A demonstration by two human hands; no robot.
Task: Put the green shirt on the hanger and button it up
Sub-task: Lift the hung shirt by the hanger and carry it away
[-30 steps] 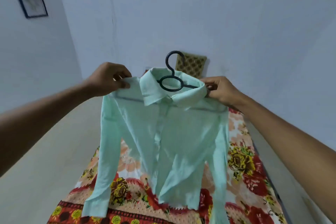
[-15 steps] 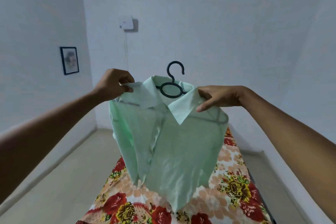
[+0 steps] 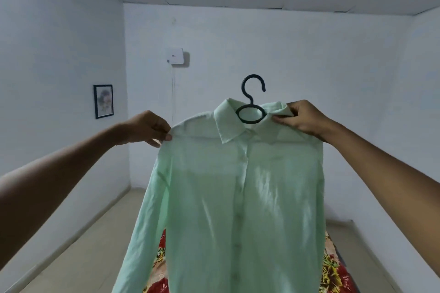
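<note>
A pale green shirt (image 3: 238, 197) hangs full length in front of me, draped over a black hanger (image 3: 252, 102) whose hook and ring stick out above the collar. The front placket runs closed down the middle. My left hand (image 3: 147, 129) pinches the shirt's left shoulder. My right hand (image 3: 302, 118) grips the collar and shoulder at the right, beside the hanger's ring. The hanger's arms are hidden under the cloth.
A mattress with a red and yellow floral cover (image 3: 333, 273) lies below, mostly hidden by the shirt. White walls enclose the room, with a framed picture (image 3: 103, 101) at left and a white box (image 3: 175, 57) on the far wall. Bare floor (image 3: 90, 245) stretches at left.
The shirt and hanger have been lifted higher and spread out flat. My view has tilted up toward the ceiling. My right hand shifted to the collar's right side.
</note>
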